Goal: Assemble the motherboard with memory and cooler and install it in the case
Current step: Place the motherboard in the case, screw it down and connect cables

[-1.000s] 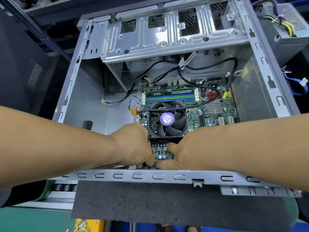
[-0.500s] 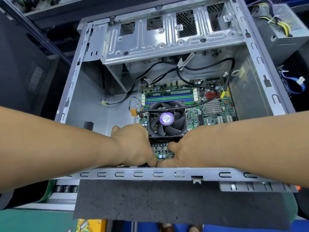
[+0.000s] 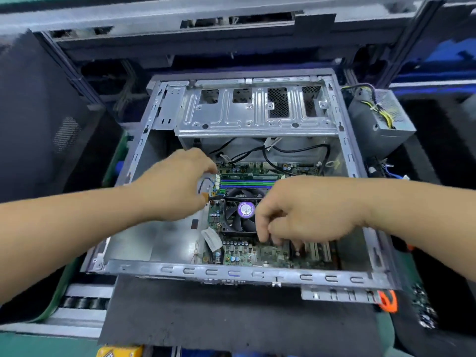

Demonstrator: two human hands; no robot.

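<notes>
dark foam mat (image 3: pixel 231 313) under open case (image 3: pixel 242 273) | green bench (image 3: pixel 31 343) | left hand (image 3: pixel 177 184), right hand (image 3: pixel 304 210): grip blurred, cannot tell

Left hand (image 3: pixel 177 184) lifted from green motherboard's (image 3: pixel 247 251) near edge to far-left corner; right hand (image 3: pixel 306 210) raised, fingers curled, beside black cooler fan (image 3: pixel 238 215).

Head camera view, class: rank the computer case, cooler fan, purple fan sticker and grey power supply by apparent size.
1. computer case
2. grey power supply
3. cooler fan, partly hidden by the right hand
4. purple fan sticker
</notes>
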